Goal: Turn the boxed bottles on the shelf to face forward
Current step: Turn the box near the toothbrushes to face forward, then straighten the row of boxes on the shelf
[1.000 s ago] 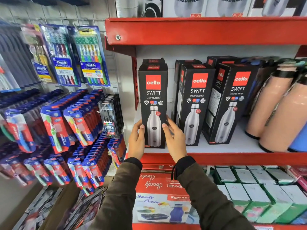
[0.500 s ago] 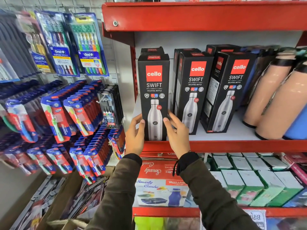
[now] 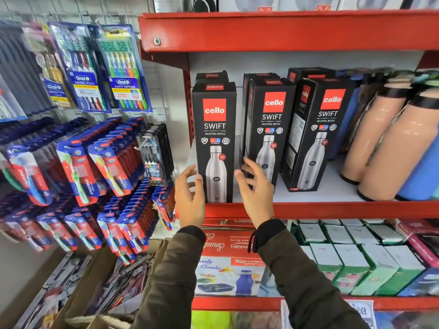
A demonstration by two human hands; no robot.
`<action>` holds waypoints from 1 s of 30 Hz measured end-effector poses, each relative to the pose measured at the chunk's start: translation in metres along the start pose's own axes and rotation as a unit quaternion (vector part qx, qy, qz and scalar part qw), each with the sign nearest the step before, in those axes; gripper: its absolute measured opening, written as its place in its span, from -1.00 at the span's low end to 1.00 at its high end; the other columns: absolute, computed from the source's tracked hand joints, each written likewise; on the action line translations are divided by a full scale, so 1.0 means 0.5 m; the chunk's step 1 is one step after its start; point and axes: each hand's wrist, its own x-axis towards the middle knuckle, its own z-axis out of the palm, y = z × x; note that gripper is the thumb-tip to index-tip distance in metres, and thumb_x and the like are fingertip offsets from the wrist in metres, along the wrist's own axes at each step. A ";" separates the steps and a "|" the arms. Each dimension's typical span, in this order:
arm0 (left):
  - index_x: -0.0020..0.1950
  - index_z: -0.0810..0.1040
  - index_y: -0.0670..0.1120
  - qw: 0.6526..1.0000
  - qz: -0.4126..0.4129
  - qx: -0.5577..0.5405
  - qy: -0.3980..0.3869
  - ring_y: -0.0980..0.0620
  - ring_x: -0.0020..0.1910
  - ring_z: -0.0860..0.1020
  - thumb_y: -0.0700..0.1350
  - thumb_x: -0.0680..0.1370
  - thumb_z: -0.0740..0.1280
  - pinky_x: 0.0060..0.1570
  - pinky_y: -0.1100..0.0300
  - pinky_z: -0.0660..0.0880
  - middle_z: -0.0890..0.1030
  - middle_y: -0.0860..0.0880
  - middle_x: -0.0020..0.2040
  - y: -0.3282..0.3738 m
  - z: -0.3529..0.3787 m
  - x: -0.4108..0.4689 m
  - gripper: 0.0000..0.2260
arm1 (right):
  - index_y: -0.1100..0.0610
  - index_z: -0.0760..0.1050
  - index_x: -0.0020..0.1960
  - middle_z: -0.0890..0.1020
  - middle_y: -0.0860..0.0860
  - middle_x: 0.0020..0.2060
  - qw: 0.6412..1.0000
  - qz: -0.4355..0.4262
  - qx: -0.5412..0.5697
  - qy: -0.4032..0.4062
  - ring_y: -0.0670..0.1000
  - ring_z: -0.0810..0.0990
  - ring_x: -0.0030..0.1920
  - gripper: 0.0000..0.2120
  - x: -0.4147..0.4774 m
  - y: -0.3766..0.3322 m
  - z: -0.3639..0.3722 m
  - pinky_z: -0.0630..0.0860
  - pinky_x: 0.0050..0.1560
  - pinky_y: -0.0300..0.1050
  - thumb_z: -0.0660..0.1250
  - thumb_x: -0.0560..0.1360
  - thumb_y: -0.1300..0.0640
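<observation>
Three black boxed bottles stand in a row on the red shelf (image 3: 332, 207). The left box (image 3: 215, 129) faces straight forward at the shelf's front edge. The middle box (image 3: 268, 124) and the right box (image 3: 320, 129) are angled, each showing a side panel. More black boxes stand behind them. My left hand (image 3: 190, 198) hovers just left of the left box, fingers spread, holding nothing. My right hand (image 3: 257, 188) is between the left and middle boxes, fingers apart, off both.
Peach and blue bottles (image 3: 384, 143) lean at the shelf's right. Hanging toothbrush packs (image 3: 90, 162) fill the wall to the left. The red shelf above (image 3: 285, 32) overhangs the boxes. Below are a red combo box (image 3: 228, 262) and green-white cartons (image 3: 356, 257).
Both hands have let go of the left box and opened, drawing slightly away from it. The box stays upright, facing forward.
</observation>
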 end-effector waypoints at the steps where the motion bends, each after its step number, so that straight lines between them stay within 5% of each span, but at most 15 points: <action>1: 0.32 0.49 0.06 0.999 0.012 -0.001 0.035 0.09 0.16 0.52 -0.06 0.66 0.24 0.05 0.16 0.47 0.52 0.10 0.17 0.003 0.007 -0.009 -0.77 | -0.07 0.43 0.40 0.58 -0.09 0.26 1.000 -0.006 0.010 0.027 -0.18 0.60 0.10 -0.61 0.003 0.000 -0.015 0.47 -0.07 -0.51 0.32 0.58 0.01; 6: 0.29 0.49 -0.11 0.988 0.120 -0.023 0.091 -0.02 0.07 0.49 -0.24 0.65 0.21 0.12 -0.03 0.47 0.48 -0.01 0.08 0.067 0.056 -0.050 -0.77 | -0.03 0.42 0.35 0.52 -0.02 0.24 0.989 -0.043 0.010 0.139 -0.01 0.56 0.14 -0.65 0.028 0.010 -0.097 0.53 0.04 -0.19 0.32 0.59 0.13; 11: 0.49 0.36 -0.13 0.975 0.197 0.027 -0.103 0.00 0.48 0.35 -0.24 0.69 0.13 0.50 -0.04 0.28 0.41 -0.02 0.43 0.122 0.145 -0.075 -0.64 | 0.01 0.26 0.50 0.34 0.06 0.43 0.995 -0.018 -0.038 0.096 0.06 0.37 0.44 -0.54 0.066 0.046 -0.137 0.37 0.44 0.09 0.23 0.62 0.11; 14: 0.63 0.10 -0.12 0.975 0.154 0.033 -0.154 0.25 0.61 0.03 -0.18 0.71 0.07 0.58 0.32 0.00 0.12 0.09 0.62 0.124 0.208 -0.066 -0.54 | 0.12 0.17 0.56 0.26 0.08 0.53 0.998 0.033 -0.051 0.013 0.05 0.24 0.54 -0.53 0.084 0.049 -0.151 0.16 0.47 -0.19 0.13 0.67 0.11; 17: 0.64 0.02 -0.16 0.988 0.042 0.009 -0.149 0.32 0.57 0.00 -0.13 0.71 0.05 0.44 0.58 -0.09 0.05 0.02 0.64 0.118 0.253 -0.047 -0.50 | 0.15 0.19 0.55 0.29 0.08 0.53 0.997 0.068 -0.037 -0.023 0.03 0.24 0.54 -0.55 0.098 0.043 -0.155 0.11 0.38 -0.30 0.09 0.68 0.10; 22: 0.61 0.16 -0.14 0.975 -0.183 -0.041 -0.116 -0.04 0.61 0.17 -0.02 0.72 0.03 0.46 0.28 0.06 0.21 -0.11 0.62 0.109 0.288 -0.024 -0.53 | 0.16 0.22 0.53 0.35 0.08 0.49 0.997 0.060 -0.025 -0.041 -0.08 0.30 0.44 -0.57 0.108 0.047 -0.166 0.10 0.17 -0.53 0.10 0.68 0.12; 25: 0.56 0.29 -0.11 0.974 -0.198 -0.027 -0.108 -0.07 0.56 0.28 0.01 0.71 0.04 0.48 0.17 0.15 0.34 -0.10 0.56 0.097 0.284 -0.023 -0.56 | 0.17 0.26 0.51 0.40 0.10 0.46 0.998 0.052 -0.023 -0.039 -0.14 0.32 0.33 -0.60 0.107 0.051 -0.175 0.12 0.14 -0.55 0.11 0.68 0.15; 30: 0.50 0.39 -0.11 0.979 -0.187 -0.011 -0.083 -0.08 0.51 0.36 -0.02 0.71 0.07 0.28 0.29 0.19 0.43 -0.11 0.50 0.096 0.268 -0.034 -0.61 | 0.16 0.27 0.50 0.42 0.08 0.44 0.998 0.039 -0.031 -0.047 -0.15 0.32 0.33 -0.59 0.091 0.053 -0.182 0.15 0.20 -0.48 0.11 0.68 0.12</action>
